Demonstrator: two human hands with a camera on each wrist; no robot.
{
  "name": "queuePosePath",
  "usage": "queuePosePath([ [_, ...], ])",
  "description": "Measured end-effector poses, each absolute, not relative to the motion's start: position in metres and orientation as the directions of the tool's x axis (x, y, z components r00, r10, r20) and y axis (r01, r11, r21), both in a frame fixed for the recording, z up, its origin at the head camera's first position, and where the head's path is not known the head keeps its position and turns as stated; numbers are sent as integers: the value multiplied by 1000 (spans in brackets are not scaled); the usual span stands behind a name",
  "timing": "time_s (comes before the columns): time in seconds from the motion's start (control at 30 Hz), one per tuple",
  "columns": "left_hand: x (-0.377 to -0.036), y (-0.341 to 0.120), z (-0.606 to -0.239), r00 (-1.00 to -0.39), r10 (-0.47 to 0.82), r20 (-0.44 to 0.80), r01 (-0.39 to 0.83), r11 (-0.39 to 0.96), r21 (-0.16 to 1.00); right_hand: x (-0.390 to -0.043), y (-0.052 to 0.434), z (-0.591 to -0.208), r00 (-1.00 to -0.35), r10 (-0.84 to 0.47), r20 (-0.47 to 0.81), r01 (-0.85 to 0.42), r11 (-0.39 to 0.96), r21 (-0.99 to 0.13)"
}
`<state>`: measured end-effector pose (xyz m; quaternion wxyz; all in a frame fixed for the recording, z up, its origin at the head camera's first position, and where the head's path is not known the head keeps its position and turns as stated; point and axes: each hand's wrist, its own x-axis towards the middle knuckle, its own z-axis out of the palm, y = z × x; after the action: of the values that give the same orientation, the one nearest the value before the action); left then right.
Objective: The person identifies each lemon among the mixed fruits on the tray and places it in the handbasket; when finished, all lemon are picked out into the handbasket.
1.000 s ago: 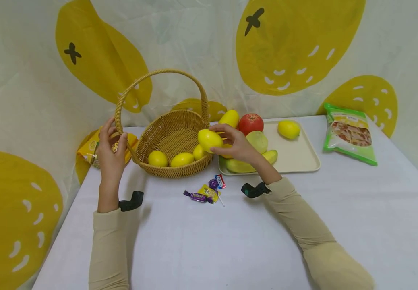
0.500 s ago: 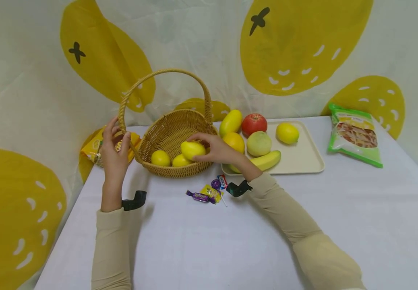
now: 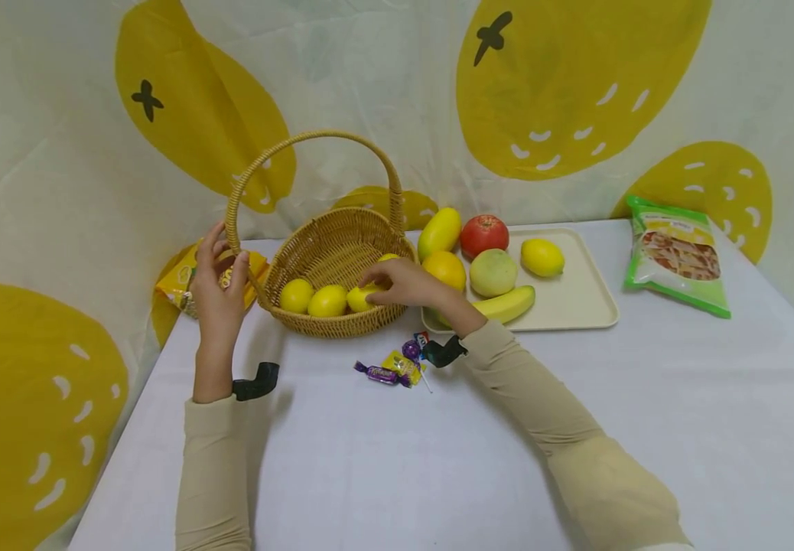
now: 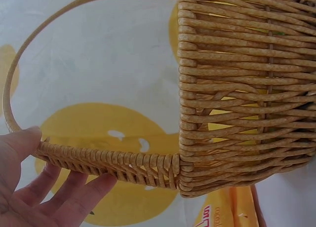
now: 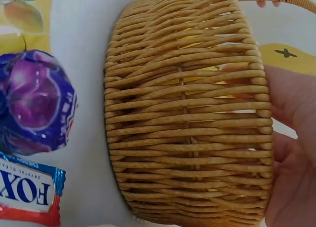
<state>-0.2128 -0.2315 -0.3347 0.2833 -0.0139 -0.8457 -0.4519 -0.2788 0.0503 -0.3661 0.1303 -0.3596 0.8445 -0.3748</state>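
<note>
Your right hand [image 3: 400, 285] is inside the wicker basket [image 3: 331, 252], fingers curled down over a lemon [image 3: 360, 298] at the near right of the basket floor; grip vs. just resting on it, can't tell from the head view, and the right wrist view only shows the basket wall with your palm behind the rim. Your left hand [image 3: 218, 287] pinches the base of the basket handle [image 3: 235, 200] on the left side, thumb on one face, fingers on the other, confirmed in the left wrist view. Two more lemons [image 3: 313, 298] sit beside the first one in the basket. Surface: white tablecloth [image 3: 397, 451], flat, lightly wrinkled. Cream tray [image 3: 579, 295] just right of the basket, touching or nearly so, carrying a banana [image 3: 503, 304], an orange [image 3: 444, 269], a pale green fruit [image 3: 492, 272], a red fruit [image 3: 483, 233], a yellow mango [image 3: 438, 231] and one lemon. Wrapped candies [image 3: 397, 366] lie in front of the basket. Green snack bag [image 3: 679, 256] at far right, yellow snack bag [image 3: 183, 283] behind your left hand. Backdrop [image 3: 383, 92] is a white sheet printed with big yellow lemon shapes, draped behind and to the left.
</note>
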Motion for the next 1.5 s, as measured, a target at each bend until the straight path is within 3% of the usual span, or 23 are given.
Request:
queuePosePath([
  [0.33,-213,-230,-332,-840,-226,494,284,592,754,-274,52,-366,-732,-680,43,-485,475,-734],
  [0.67,-212,-232,-336,-841,-233,489,274,595,755,-262,62,-380,-704,-672,228,-511,257,-821],
  [1.03,-211,-231,-335,-831,-227,508,293,597,747,-251,87,-372,-686,-672,279,-478,127,-869],
  [1.5,-214,-234,-338,-825,-227,517,307,587,749,-257,153,-338,-776,-518,359,-493,143,-858],
])
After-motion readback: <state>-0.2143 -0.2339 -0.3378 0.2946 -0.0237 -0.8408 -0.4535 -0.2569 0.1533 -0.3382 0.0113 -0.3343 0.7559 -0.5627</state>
